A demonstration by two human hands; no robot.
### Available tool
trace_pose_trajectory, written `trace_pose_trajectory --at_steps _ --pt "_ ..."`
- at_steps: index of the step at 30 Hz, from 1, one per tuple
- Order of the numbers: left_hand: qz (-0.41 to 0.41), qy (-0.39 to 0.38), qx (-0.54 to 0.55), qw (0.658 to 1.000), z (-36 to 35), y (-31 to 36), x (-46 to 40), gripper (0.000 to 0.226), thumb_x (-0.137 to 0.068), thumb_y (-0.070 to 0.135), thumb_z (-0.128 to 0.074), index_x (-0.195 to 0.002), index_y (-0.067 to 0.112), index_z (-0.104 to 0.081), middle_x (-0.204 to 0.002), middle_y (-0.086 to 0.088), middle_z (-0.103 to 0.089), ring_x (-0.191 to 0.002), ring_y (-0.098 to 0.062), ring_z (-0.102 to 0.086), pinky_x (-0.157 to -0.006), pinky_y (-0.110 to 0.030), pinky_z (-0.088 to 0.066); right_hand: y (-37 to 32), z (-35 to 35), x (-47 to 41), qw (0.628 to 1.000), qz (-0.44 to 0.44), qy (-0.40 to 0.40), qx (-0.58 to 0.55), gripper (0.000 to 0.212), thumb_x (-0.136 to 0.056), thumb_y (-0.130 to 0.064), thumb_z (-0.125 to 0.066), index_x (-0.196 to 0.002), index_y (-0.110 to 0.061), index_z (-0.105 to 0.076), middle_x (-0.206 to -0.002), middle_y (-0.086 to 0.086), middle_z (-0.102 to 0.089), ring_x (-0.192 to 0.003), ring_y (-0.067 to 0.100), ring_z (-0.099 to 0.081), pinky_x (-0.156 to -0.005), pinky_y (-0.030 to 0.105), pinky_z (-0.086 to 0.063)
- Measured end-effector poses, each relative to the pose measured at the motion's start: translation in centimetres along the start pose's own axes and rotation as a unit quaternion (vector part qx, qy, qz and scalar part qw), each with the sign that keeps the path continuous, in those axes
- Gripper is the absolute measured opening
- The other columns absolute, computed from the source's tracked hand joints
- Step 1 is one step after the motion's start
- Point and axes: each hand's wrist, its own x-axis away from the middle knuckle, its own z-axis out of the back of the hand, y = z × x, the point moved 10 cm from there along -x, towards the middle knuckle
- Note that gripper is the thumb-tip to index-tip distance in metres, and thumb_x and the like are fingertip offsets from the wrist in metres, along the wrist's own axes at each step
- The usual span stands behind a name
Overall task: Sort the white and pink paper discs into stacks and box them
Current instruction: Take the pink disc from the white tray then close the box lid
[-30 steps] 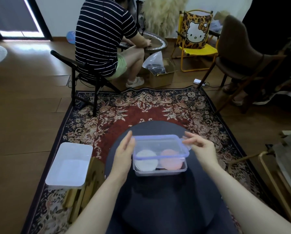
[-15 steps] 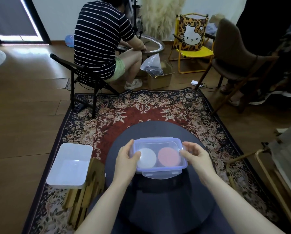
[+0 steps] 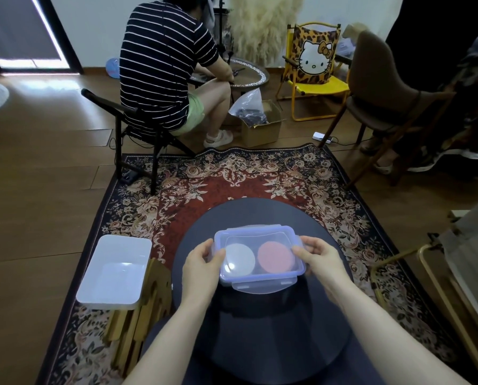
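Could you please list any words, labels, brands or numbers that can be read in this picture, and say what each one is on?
No text can be read.
Round table at the back: markings ring its rim, too small and blurred to read.
Leopard-print cushion on the yellow chair: a cartoon cat face only, no words.
Clear box: no label visible.

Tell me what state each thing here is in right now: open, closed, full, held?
Clear box: lid on, front flap not snapped down, held at both ends.
White discs: stacked inside the box, left side.
Pink discs: stacked inside, right side.
Left hand: fingers gripping the box's left end.
Right hand: fingers gripping the right end.
White tray: open, nothing visible inside.
Cardboard box: open, bag inside.
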Motion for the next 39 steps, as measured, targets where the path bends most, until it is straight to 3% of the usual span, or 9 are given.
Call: trace_pose_trajectory --at_steps 9,15,20,24,26,28,33,36,39 --pt "-0.013 -0.011 -0.032 0.999 -0.4 1.1 -1.2 0.048 -0.090 0.020 -0.061 -0.136 0.012 -0.052 -0.139 -0.002 -0.054 -0.125 -0.018 -0.052 -0.106 -0.040 -0.040 -0.2 0.4 0.7 0.999 0.014 0.023 0.028 0.026 -0.086 -0.016 -0.068 -0.111 -0.012 -0.061 -0.092 0.001 -0.065 -0.073 0.009 -0.060 -0.054 0.018 -0.038" --pt "-0.010 -0.005 -0.067 0.998 -0.3 1.3 -1.3 0.046 -0.092 0.025 -0.058 -0.136 0.013 -0.053 -0.138 -0.001 -0.055 -0.125 -0.018 -0.052 -0.102 -0.036 -0.041 -0.4 0.1 0.7 0.999 0.013 0.019 0.038 0.024 -0.087 -0.020 -0.067 -0.110 -0.014 -0.061 -0.093 -0.003 -0.064 -0.076 0.009 -0.061 -0.055 0.018 -0.038" --pt "-0.012 0.001 -0.087 0.996 -0.2 0.3 -0.4 0.031 -0.092 0.032 -0.054 -0.119 0.019 -0.063 -0.121 0.006 -0.062 -0.109 -0.017 -0.059 -0.089 -0.034 -0.047 -0.6 -0.1 0.7 0.998 0.025 0.014 0.048 0.022 -0.088 -0.020 -0.066 -0.108 -0.018 -0.060 -0.092 -0.006 -0.063 -0.078 0.005 -0.059 -0.059 0.020 -0.039" --pt "-0.008 0.011 -0.064 0.998 -0.2 -0.1 -0.3 0.022 -0.084 0.036 -0.052 -0.082 0.015 -0.060 -0.078 0.001 -0.058 -0.076 -0.016 -0.051 -0.068 -0.031 -0.039 -0.8 0.0 0.5 0.998 0.031 0.013 0.062 0.021 -0.087 -0.020 -0.067 -0.108 -0.017 -0.064 -0.097 -0.003 -0.066 -0.084 0.012 -0.061 -0.063 0.021 -0.041" --pt "0.007 0.029 -0.064 0.998 0.2 0.0 -0.2 0.019 -0.088 0.031 -0.057 -0.099 0.017 -0.065 -0.095 0.008 -0.064 -0.091 -0.016 -0.058 -0.077 -0.030 -0.042 -0.8 0.0 0.4 0.997 0.028 0.009 0.068 0.016 -0.087 -0.023 -0.067 -0.103 -0.021 -0.065 -0.100 -0.003 -0.068 -0.090 0.016 -0.063 -0.068 0.025 -0.043" --pt "0.024 0.041 -0.073 0.996 0.5 0.1 -0.1 0.040 -0.090 0.031 -0.059 -0.127 0.016 -0.059 -0.121 0.005 -0.063 -0.112 -0.017 -0.059 -0.091 -0.032 -0.044 -0.7 0.0 0.4 0.998 0.025 0.004 0.064 0.013 -0.088 -0.023 -0.067 -0.101 -0.022 -0.065 -0.102 -0.002 -0.069 -0.092 0.018 -0.063 -0.066 0.024 -0.043" --pt "0.036 0.037 -0.064 0.997 0.4 -0.1 -0.3 0.036 -0.090 0.034 -0.059 -0.121 0.017 -0.061 -0.110 0.007 -0.064 -0.103 -0.016 -0.060 -0.085 -0.031 -0.046 -0.5 -0.1 0.1 0.998 0.015 0.003 0.058 0.020 -0.089 -0.025 -0.066 -0.108 -0.019 -0.064 -0.104 0.000 -0.067 -0.086 0.015 -0.061 -0.059 0.023 -0.041" --pt "0.054 0.021 -0.024 0.998 0.1 -0.8 -0.3 0.034 -0.086 0.037 -0.062 -0.116 0.021 -0.062 -0.110 0.007 -0.066 -0.099 -0.016 -0.063 -0.087 -0.045 -0.054 -0.1 -0.1 0.2 0.998 0.006 0.003 0.058 0.027 -0.089 -0.027 -0.065 -0.113 -0.016 -0.062 -0.100 0.001 -0.066 -0.083 0.015 -0.062 -0.059 0.028 -0.044" --pt "0.057 0.018 0.011 0.998 0.3 -1.4 -0.2 0.036 -0.085 0.034 -0.066 -0.118 0.020 -0.062 -0.113 0.005 -0.066 -0.104 -0.017 -0.063 -0.091 -0.048 -0.052 -0.2 0.0 0.2 0.999 0.015 0.016 0.039 0.025 -0.088 -0.019 -0.067 -0.111 -0.014 -0.062 -0.090 -0.001 -0.066 -0.075 0.011 -0.062 -0.060 0.024 -0.044"
